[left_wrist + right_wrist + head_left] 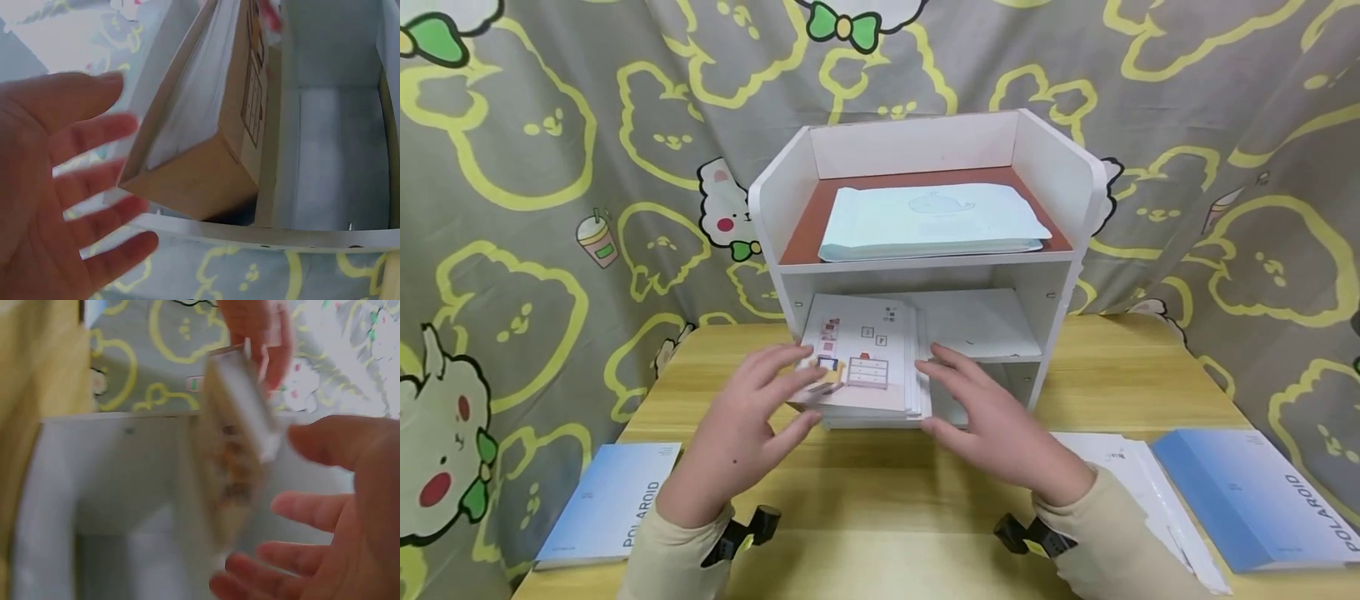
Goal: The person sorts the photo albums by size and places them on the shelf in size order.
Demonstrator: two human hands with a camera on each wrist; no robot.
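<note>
A stack of illustrated booklets [861,333] lies on the left part of the lower shelf [981,325] of a small white shelf unit, its front end jutting out at the shelf's edge. A dresser is drawn on the top cover. At the stack's left edge, my left hand [748,417] overlaps it with spread fingers. My right hand [988,417] is by the right edge, fingers extended and apart. In the left wrist view, the left fingers [103,181] lie loosely beside the stack [194,94]. The right wrist view is blurred; there the right hand [350,512] is near the stack [234,444], palm towards it.
On the unit's upper shelf [797,229] lies a pale blue packet [925,221] with a whale drawing. Blue Polaroid boxes stand on the wooden table: one at left [610,500], one at right [1255,500]. White booklets [1120,467] lie beside the right one. A patterned curtain [647,142] hangs behind.
</note>
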